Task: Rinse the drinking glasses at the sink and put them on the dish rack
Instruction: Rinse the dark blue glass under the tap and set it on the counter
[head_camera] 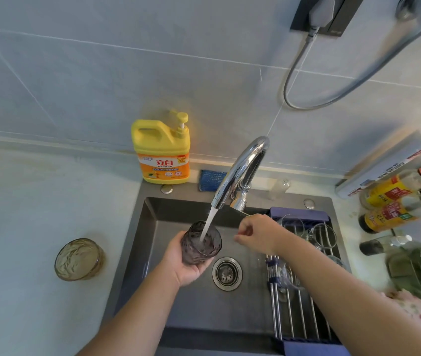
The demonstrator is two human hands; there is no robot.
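Pale counter (pixel 50 201), tiled wall (pixel 101 73), dark sink (pixel 150 227). Left hand (pixel 185 268) gripped a glass (pixel 200 244) catching tap water (pixel 210 219); right hand (pixel 258 235) hovered loosely curled, empty.

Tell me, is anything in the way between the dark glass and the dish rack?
Only the person's own right hand, which is between the dark glass and the dish rack. Clear glasses sit on the rack's far part.

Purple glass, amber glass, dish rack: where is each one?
purple glass (pixel 195 253), head view, ribbed side wall.
amber glass (pixel 77 258), head view, its inner bottom.
dish rack (pixel 299 211), head view, blue far end.
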